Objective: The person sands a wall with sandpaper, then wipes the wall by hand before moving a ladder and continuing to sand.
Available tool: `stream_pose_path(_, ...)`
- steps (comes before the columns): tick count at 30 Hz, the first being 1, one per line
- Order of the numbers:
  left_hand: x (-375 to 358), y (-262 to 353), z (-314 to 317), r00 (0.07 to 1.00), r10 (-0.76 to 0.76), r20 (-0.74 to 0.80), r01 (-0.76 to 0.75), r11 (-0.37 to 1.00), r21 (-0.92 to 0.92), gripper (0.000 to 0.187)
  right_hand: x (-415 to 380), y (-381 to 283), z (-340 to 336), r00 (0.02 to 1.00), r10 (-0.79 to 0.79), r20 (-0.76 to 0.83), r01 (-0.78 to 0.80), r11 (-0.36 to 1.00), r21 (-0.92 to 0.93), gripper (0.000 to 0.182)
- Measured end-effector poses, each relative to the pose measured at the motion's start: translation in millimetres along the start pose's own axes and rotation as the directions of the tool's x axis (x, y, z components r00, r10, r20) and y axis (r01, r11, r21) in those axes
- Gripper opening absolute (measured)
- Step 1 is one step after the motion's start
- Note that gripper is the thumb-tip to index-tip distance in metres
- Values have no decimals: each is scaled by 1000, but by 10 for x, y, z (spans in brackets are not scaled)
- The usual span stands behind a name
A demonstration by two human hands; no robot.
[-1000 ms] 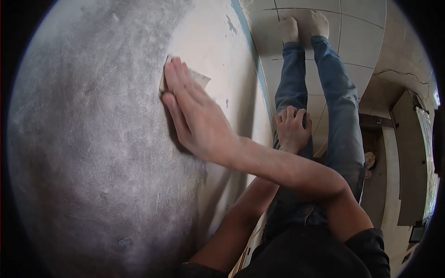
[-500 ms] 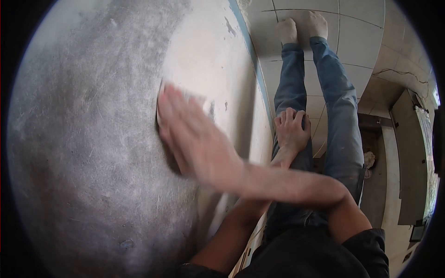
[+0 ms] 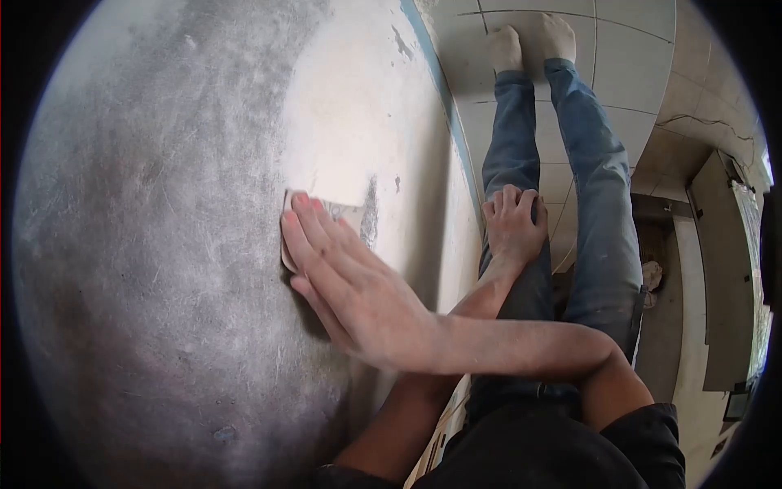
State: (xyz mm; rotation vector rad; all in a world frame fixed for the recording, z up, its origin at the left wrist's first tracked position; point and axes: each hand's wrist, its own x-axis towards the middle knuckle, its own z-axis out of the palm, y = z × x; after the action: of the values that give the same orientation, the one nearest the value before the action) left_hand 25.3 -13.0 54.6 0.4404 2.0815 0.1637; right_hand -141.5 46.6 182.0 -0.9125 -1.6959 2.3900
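Note:
My right hand (image 3: 358, 289) lies flat, fingers together, pressing a folded piece of sandpaper (image 3: 346, 213) against the wall (image 3: 179, 244). The sheet's pale printed back shows past the fingertips; the rest is under the hand. Around it the wall is scuffed dark grey on the left and smooth whitish on the right, with small chipped patches. My left hand (image 3: 517, 224) rests on my knee, its fingers slightly bent and apart, holding nothing. The right forearm crosses over the left one.
A blue strip (image 3: 440, 90) runs along the wall's edge beside the tiled floor (image 3: 627, 57), where my bare feet (image 3: 558, 39) stand. Farther right are a dark panel-like piece of furniture (image 3: 721, 269) and a thin cable (image 3: 705, 124).
My right hand has slid down the picture along the wall, with the sandpaper under it, and is less blurred. My left hand stays on the knee.

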Motion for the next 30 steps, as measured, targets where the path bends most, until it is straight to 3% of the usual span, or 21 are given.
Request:
stream_pose_path(1,-18,-6,9,1000,-3,9,3,1000,-2,20,93,116,74,990,-93,-109,83,992,-92,54)
stream_pose_path(5,-8,-12,15,1000,-12,13,12,1000,6,20,545,276,-24,984,-64,-165,41,990,-137,51)
stream_pose_path(8,13,5,17,1000,-13,15,13,1000,5,20,144,66,58,982,-112,-149,95,989,-112,51)
stream_pose_path(9,17,5,9,1000,-15,20,15,1000,2,20,36,-43,4,994,-81,-71,78,996,-43,52)
stream_pose_path(12,-12,4,7,1000,-10,14,10,1000,7,20,107,44,60,987,-119,-111,106,987,-117,54)
stream_pose_path(13,-13,3,3,1000,-4,5,4,1000,13,20,312,165,117,968,-160,-195,138,983,-120,54)
stream_pose_path(16,-16,8,-10,1000,-9,20,8,998,56,19,678,251,25,981,-38,-189,10,989,-145,54)
stream_pose_path(17,-24,5,-19,1000,-11,20,10,999,47,20,614,181,92,980,-15,-197,6,999,-46,52)
stream_pose_path(20,-11,-9,17,1000,0,18,-1,1000,24,19,132,-141,144,989,-99,-112,100,995,3,50)
stream_pose_path(23,-11,-21,32,1000,14,3,-14,999,33,19,178,-60,187,976,-175,-128,168,984,-65,50)
stream_pose_path(26,-21,-4,5,1000,14,-12,-13,999,48,18,720,145,36,983,-50,-177,32,994,-107,50)
stream_pose_path(27,-27,-14,6,1000,19,-17,-18,998,55,18,737,110,115,978,-54,-202,19,985,-169,51)
stream_pose_path(30,17,24,-6,1000,19,8,-20,998,52,19,300,-172,120,980,-134,-147,117,986,-115,54)
